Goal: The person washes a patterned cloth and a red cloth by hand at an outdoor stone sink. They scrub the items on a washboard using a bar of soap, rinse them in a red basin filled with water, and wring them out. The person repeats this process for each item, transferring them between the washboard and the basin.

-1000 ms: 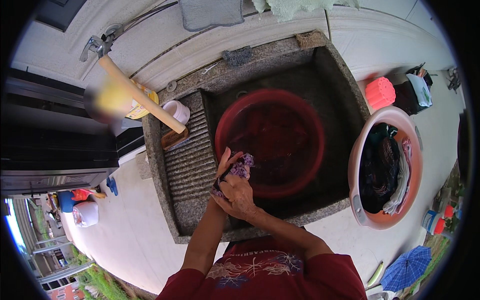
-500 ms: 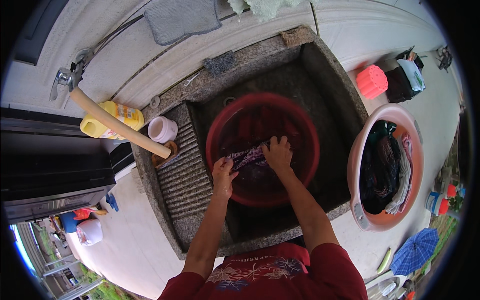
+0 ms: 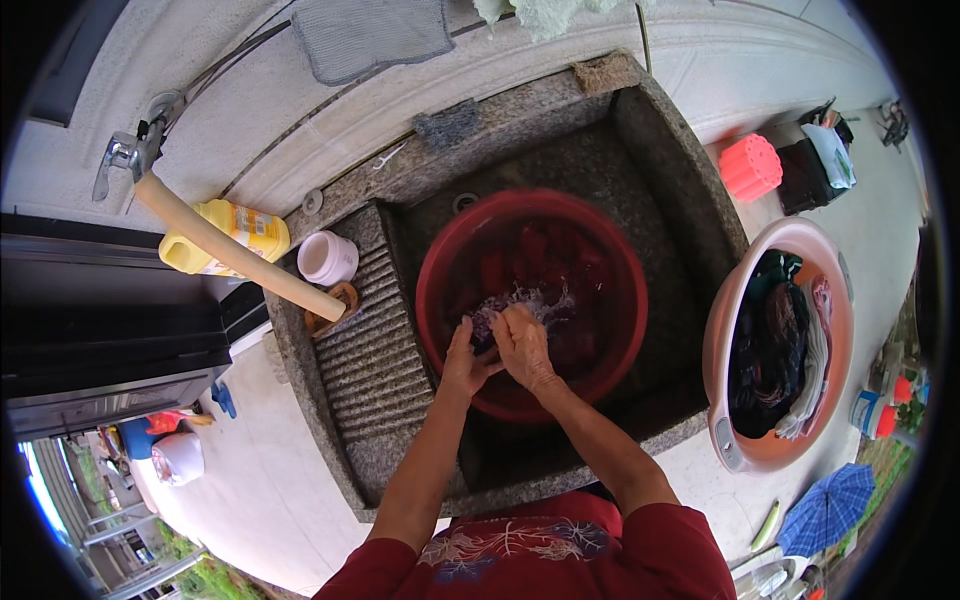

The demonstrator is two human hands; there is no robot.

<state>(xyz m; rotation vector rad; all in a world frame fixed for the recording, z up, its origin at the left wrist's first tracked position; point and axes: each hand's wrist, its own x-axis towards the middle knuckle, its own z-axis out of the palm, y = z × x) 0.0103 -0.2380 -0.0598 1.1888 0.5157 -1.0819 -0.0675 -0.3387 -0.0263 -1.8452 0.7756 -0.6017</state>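
A red basin (image 3: 636,335) of water stands inside a stone sink (image 3: 672,120). Within it, my left hand (image 3: 466,362) and my right hand (image 3: 522,346) are close together, fingers closed on a purple patterned cloth (image 3: 484,322). Water splashes up just beyond my fingers. Much of the cloth is hidden by my hands and the splash. Dark red fabric (image 3: 530,250) lies under the water at the basin's far side.
Left of the basin is a ridged stone washboard (image 3: 372,365), with a pink cup (image 3: 327,259), a brush (image 3: 333,308) and a yellow jug (image 3: 240,235) near it. A hose (image 3: 235,247) hangs from the tap (image 3: 128,152). At right stands a pink tub (image 3: 716,370) of clothes.
My right hand has moved left and nearer to me, next to my left hand, which has shifted slightly right. The cloth between them is bunched rather than stretched, and water now splashes.
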